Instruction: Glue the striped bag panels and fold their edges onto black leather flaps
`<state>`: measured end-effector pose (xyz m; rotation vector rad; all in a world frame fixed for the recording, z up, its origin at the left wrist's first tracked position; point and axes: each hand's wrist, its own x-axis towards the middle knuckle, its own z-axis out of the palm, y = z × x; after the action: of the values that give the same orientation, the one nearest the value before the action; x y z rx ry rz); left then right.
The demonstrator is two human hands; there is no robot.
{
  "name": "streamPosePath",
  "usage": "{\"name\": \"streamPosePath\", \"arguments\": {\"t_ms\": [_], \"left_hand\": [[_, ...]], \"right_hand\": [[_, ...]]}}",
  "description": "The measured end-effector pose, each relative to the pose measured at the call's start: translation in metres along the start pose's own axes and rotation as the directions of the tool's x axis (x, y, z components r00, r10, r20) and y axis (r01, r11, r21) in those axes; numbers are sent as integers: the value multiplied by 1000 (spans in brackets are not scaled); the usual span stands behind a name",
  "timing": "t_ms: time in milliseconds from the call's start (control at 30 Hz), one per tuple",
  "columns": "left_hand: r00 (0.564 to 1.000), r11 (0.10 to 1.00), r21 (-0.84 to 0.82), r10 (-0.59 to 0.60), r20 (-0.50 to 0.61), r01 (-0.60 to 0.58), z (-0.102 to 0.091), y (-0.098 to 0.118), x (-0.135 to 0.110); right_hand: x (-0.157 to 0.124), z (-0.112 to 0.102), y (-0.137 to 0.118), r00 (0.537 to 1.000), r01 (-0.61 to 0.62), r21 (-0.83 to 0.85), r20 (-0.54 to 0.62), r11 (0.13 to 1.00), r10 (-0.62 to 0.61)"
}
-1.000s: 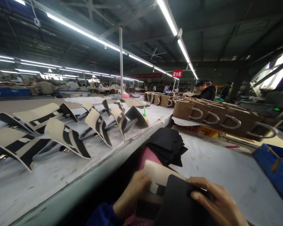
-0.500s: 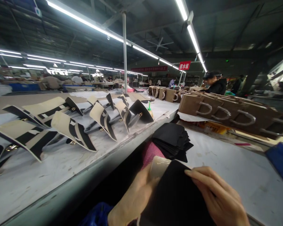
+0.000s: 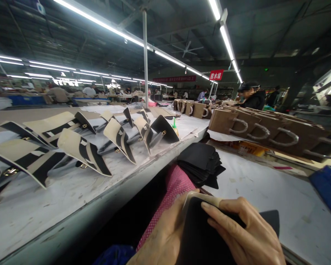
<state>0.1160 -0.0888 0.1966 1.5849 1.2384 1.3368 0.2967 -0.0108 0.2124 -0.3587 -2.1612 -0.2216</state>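
Both hands are closed on a black leather-like panel (image 3: 200, 235) with a pale cream layer (image 3: 211, 199) showing along its top edge. My left hand (image 3: 165, 224) grips the panel's left side; its thumb and some fingers are partly hidden behind it. My right hand (image 3: 245, 228) lies over the upper right, fingertips pressed on the black face near the cream edge. A black corner sticks out beyond the right wrist. Just past the hands is a stack of black panels (image 3: 200, 160). Red checked cloth (image 3: 165, 206) shows beside the left hand.
Several cream-and-black panels with gold clasps (image 3: 84, 151) stand curved on the white table (image 3: 79, 198) at left. A bottle with a green tip (image 3: 175, 129) is behind them. Brown bags with wrapped handles (image 3: 264, 127) line the right, near a blue bin (image 3: 328, 191). A co-worker (image 3: 252, 97) is beyond.
My right hand has slid leftward and inward across the panel's top. The cream layer that showed at left now runs along the top edge, and my left hand has moved up slightly.
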Motion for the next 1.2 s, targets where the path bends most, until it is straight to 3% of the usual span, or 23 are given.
{"name": "streamPosePath", "arguments": {"t_ms": [100,200,367,600,867,1000,1100,1200], "left_hand": [[995,993,-89,-70,64,76,-3,-1,-2],[995,988,-125,-82,61,89,-5,-1,-3],[998,994,-93,-52,21,54,-2,8,-3],[986,984,-77,-161,40,164,-5,11,-7],[995,995,-81,-55,79,61,-4,13,-6],[998,1000,31,-6,55,4,-7,6,-10],[999,997,77,-16,46,12,-9,-2,-14],[995,997,-20,-79,65,81,-8,-6,-11]], "right_hand": [[-5,2,3,1000,1,-13,27,1000,0],[-9,4,5,1000,-1,-26,30,1000,2],[-10,6,7,999,7,-44,43,999,-5],[-12,9,10,999,14,-43,50,999,-12],[-9,11,7,1000,-17,-20,18,1000,18],[-10,10,6,999,-43,3,15,999,43],[-9,11,6,997,-69,14,33,997,69],[-6,11,5,996,-91,33,-5,995,91]]}}
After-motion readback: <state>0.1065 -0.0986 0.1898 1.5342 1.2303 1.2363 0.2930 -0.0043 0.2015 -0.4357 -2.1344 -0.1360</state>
